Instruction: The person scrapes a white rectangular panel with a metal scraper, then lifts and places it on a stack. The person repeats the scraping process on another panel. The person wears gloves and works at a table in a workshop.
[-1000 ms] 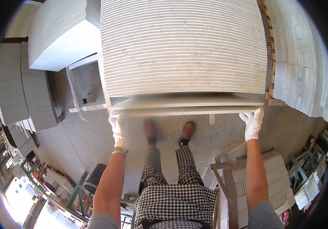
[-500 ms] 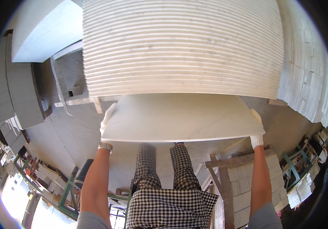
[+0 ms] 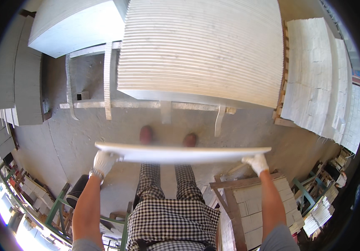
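Between my two gloved hands a large white flat panel (image 3: 180, 153) is held, seen almost edge-on and a little blurred. My left hand (image 3: 104, 161), in a white glove with a bracelet at the wrist, is closed on the panel's left end. At its right end my right hand (image 3: 256, 163) grips it, also gloved in white. The panel hangs in front of my legs, apart from the big stack of white panels (image 3: 201, 54) ahead, whose layered edges face me.
The stack stands on a wooden rack (image 3: 142, 104) above a grey floor. More panels (image 3: 75, 29) stand at the far left, with piled pale sheets (image 3: 313, 75) on the right. Behind at right is a wooden pallet of pale blocks (image 3: 259, 205); green metal frames (image 3: 58, 209) stand at left.
The panel has come away from the stack toward me and turned from showing its broad face to nearly edge-on. Both hands have moved with it, and my shoes now show.
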`<state>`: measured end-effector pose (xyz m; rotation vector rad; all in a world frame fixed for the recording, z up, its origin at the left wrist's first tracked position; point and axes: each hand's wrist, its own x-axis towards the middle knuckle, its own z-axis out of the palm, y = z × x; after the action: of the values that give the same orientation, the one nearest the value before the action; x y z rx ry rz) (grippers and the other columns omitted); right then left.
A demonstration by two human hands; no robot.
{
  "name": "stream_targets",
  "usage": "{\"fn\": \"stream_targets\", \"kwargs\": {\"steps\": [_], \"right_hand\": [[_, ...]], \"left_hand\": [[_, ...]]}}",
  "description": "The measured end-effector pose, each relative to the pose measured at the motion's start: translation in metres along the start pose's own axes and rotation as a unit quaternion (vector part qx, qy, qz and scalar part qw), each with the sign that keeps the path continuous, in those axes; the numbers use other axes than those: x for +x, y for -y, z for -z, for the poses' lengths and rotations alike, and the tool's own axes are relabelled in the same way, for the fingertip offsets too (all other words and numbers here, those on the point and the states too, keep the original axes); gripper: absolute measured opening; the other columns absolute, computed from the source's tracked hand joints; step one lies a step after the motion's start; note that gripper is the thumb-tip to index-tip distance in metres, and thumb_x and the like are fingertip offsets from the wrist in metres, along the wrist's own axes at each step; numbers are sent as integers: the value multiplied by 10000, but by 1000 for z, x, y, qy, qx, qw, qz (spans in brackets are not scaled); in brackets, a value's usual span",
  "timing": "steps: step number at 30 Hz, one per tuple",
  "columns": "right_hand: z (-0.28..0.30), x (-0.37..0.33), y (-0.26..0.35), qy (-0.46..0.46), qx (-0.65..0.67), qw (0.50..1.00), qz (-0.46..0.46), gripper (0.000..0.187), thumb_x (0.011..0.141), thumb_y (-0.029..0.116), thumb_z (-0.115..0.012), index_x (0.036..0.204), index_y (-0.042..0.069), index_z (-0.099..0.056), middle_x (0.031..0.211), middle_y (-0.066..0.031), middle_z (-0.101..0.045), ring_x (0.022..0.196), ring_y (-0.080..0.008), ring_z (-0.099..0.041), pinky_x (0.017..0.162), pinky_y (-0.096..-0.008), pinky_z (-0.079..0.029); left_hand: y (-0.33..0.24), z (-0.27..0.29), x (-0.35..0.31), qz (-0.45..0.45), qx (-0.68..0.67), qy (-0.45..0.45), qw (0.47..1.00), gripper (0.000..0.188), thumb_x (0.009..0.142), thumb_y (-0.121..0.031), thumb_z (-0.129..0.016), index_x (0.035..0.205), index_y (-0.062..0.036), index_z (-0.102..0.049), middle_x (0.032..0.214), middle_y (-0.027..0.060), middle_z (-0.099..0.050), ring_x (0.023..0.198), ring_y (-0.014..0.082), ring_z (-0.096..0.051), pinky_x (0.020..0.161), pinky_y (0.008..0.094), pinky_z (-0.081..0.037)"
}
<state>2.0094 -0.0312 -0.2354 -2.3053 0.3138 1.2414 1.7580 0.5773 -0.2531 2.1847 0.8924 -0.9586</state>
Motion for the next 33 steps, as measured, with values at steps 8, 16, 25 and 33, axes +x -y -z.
{"fn": "stream_targets", "kwargs": {"steps": [8,16,25,33], "right_hand": [[-19,-222,-18,-63,153,983,78,263,721,31,-755,976,-32,-740,911,-126,-752,872,-207,-696,773,-384,-541],[-10,-321,16,-299,-128,925,196,214,767,116,-847,767,6,-664,715,-113,-700,704,-174,-669,613,-377,-500],[-15,-338,94,58,519,778,350,247,968,130,-726,783,59,-578,684,-70,-632,692,-172,-647,741,-340,-574],[-34,-320,74,219,273,825,443,328,960,180,-616,686,58,-483,666,-76,-562,650,-172,-506,907,-442,-500]], "left_hand": [[73,50,-248,17,-294,-10,956,478,839,-398,-790,946,63,-719,864,92,-750,845,178,-701,803,347,-552],[73,53,-377,-65,-543,-244,801,761,890,-739,-645,877,22,-627,737,59,-650,699,146,-610,960,456,-562],[73,-73,-539,-19,-463,-524,715,266,970,-105,-693,823,-17,-489,691,70,-581,635,147,-561,920,421,-581],[88,-210,-647,-44,-517,-613,596,262,967,-131,-694,839,-6,-502,693,98,-591,648,184,-592,999,489,-531]]}}
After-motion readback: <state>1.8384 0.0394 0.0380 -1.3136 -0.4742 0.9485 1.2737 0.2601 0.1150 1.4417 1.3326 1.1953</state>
